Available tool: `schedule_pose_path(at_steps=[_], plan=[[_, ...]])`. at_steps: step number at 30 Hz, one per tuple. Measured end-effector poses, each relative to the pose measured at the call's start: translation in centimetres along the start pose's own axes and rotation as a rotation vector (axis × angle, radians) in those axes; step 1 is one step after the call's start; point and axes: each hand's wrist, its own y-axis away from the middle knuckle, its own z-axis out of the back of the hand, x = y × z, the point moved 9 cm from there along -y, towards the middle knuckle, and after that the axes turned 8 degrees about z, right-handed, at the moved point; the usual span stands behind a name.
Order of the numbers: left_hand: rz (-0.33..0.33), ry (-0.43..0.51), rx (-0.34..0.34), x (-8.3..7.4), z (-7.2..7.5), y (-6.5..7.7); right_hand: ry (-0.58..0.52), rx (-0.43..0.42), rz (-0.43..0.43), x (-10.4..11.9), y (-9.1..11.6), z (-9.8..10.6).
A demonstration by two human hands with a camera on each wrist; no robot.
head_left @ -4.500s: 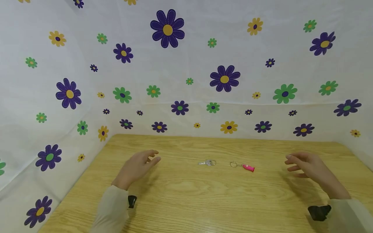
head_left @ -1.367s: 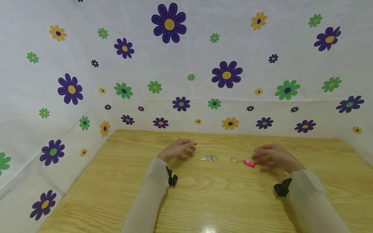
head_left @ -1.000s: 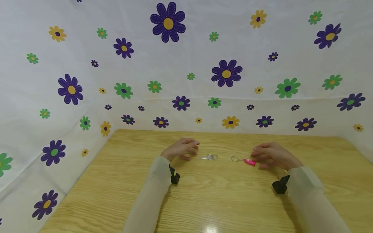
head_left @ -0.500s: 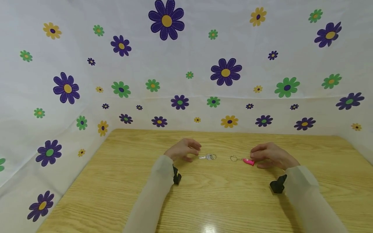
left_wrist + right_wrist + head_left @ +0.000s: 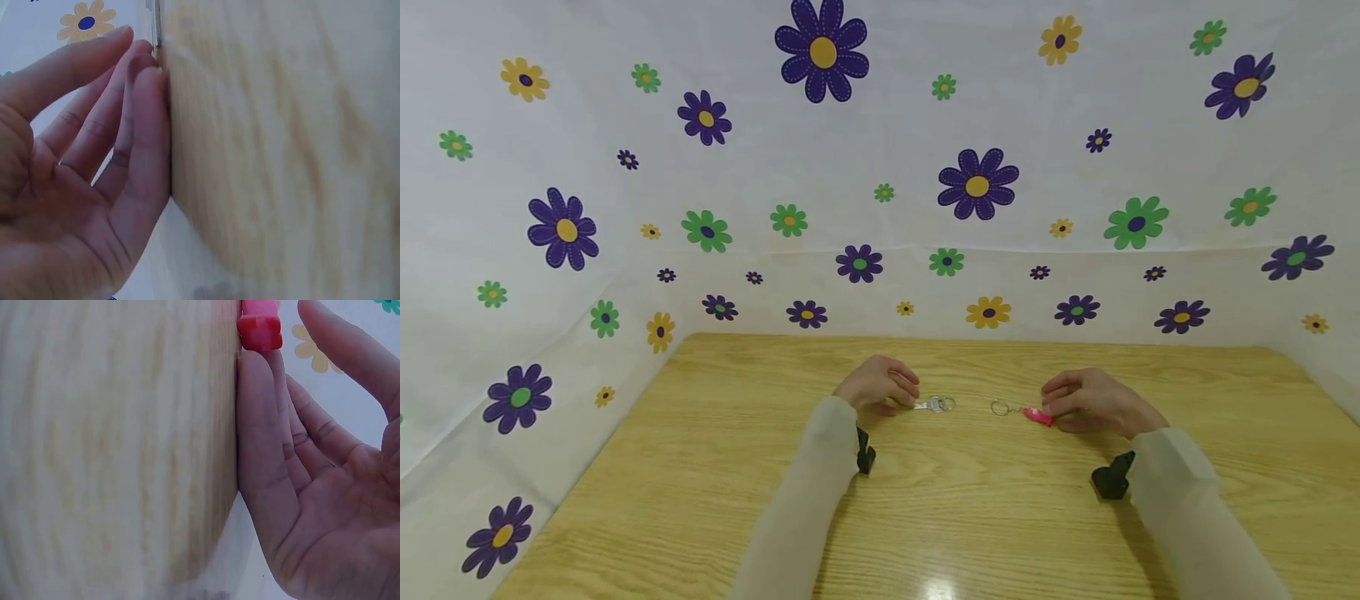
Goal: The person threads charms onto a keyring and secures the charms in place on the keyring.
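Observation:
A small silver key (image 5: pixel 936 404) on a split ring lies flat on the wooden table (image 5: pixel 955 500). My left hand (image 5: pixel 882 385) is at its blade end, with relaxed, bent fingers; the left wrist view shows the thumb apart from the fingers and the metal (image 5: pixel 155 25) just past the fingertips. To the right lies a keychain with a ring (image 5: pixel 1000 407), a short chain and a pink charm (image 5: pixel 1037 416). Beside that charm is my right hand (image 5: pixel 1097 402), its little finger along the table. In the right wrist view the thumb is clear of the charm's red end (image 5: pixel 260 334).
A white cloth (image 5: pixel 880 125) printed with purple, green and yellow flowers hangs behind the table and along its left side. Each wrist carries a black camera mount (image 5: pixel 1112 477). Light glares off the tabletop near the front.
Both hands have come inward from the table's sides. During the last second the left hand has moved right to the key, and the right hand slightly left to the charm. Key and keychain stay put.

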Motion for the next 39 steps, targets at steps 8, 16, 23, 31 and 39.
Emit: schedule_pose_path(at_steps=[8,16,23,31,39], plan=[[0.046,-0.073,-0.115,-0.3,0.1,0.6,0.037,-0.009,0.002,0.4,-0.1,-0.2],[0.096,-0.134,-0.231,-0.4,0.6,0.6,0.120,-0.035,0.006,1.0,-0.2,-0.3],[0.080,-0.183,-0.255,-0.7,0.3,0.3,0.167,-0.055,0.006,1.2,-0.2,-0.3],[0.035,-0.300,-0.239,-1.5,-0.5,0.5,0.246,-0.033,0.037,2.0,-0.3,-0.9],[-0.021,-0.429,-0.116,-2.3,-2.0,1.0,0.300,0.030,0.041,2.8,0.0,-1.9]])
